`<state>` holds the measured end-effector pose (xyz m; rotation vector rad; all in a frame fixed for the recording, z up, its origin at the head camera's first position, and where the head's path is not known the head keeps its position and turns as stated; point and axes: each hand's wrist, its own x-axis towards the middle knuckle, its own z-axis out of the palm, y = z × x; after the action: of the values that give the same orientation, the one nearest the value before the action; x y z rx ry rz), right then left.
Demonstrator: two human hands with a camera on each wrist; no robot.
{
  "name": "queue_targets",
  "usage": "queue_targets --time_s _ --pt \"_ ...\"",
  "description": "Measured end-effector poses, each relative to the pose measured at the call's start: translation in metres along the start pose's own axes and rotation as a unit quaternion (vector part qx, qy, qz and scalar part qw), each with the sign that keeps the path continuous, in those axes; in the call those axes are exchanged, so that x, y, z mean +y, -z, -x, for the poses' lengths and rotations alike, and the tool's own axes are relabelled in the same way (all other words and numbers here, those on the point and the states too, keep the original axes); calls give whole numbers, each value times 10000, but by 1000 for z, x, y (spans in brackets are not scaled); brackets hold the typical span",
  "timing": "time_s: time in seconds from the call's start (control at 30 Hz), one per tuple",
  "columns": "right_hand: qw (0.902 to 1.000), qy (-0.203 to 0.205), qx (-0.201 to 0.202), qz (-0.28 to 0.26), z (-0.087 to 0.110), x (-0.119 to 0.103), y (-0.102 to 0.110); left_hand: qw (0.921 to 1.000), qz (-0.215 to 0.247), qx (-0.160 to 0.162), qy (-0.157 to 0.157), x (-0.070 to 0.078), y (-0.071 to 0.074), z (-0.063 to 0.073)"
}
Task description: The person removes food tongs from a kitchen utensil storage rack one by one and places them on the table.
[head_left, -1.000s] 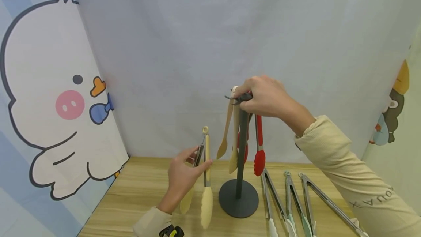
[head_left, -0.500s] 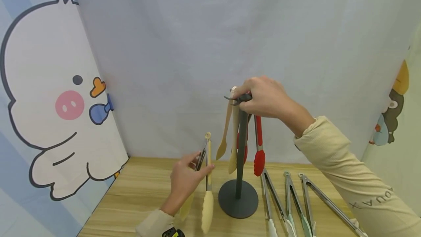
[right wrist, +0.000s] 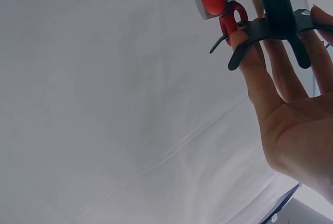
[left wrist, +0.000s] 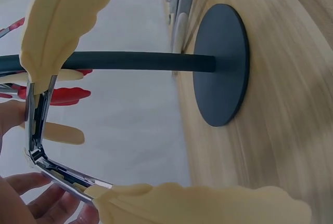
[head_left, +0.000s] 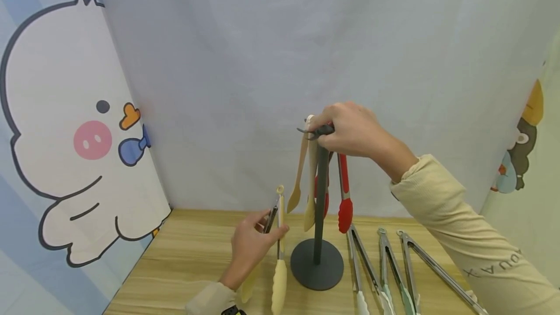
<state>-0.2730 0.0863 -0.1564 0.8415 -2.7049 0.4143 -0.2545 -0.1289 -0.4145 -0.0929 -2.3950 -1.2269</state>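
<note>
In the head view, my left hand (head_left: pixel 255 243) grips pale yellow silicone-tipped tongs (head_left: pixel 280 286) by their metal arms, left of the black stand (head_left: pixel 321 193). Its arms are spread apart and its ring points up. The left wrist view has the thumb on one arm of the tongs (left wrist: pixel 203 203) and the fingers on the other. My right hand (head_left: pixel 352 128) holds the top of the stand, its fingers around the hooks (right wrist: pixel 281 26). Red tongs (head_left: pixel 345 215) and cream tongs (head_left: pixel 310 215) hang from the stand; their upper ends are partly hidden by the hand.
Several metal tongs with white or green tips, such as the green-tipped pair (head_left: pixel 395 269), lie on the wooden table (head_left: pixel 175 256) right of the stand's round base (head_left: pixel 317 276). A pale curtain (head_left: pixel 218 86) hangs behind.
My left hand has moved slightly right and down with the yellow tongs, bringing them closer to the stand. The right hand stays at the stand's top.
</note>
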Motion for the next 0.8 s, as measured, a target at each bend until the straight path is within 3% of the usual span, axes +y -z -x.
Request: queue_targets --time_s 0.3,0.8 --pt "10000 -57 42 -18 0 -1 -2 9991 -366 -112 172 -10 -10 1" --pt "10000 -38 34 -1 0 -2 -2 9946 -686 -616 472 -21 -24 3"
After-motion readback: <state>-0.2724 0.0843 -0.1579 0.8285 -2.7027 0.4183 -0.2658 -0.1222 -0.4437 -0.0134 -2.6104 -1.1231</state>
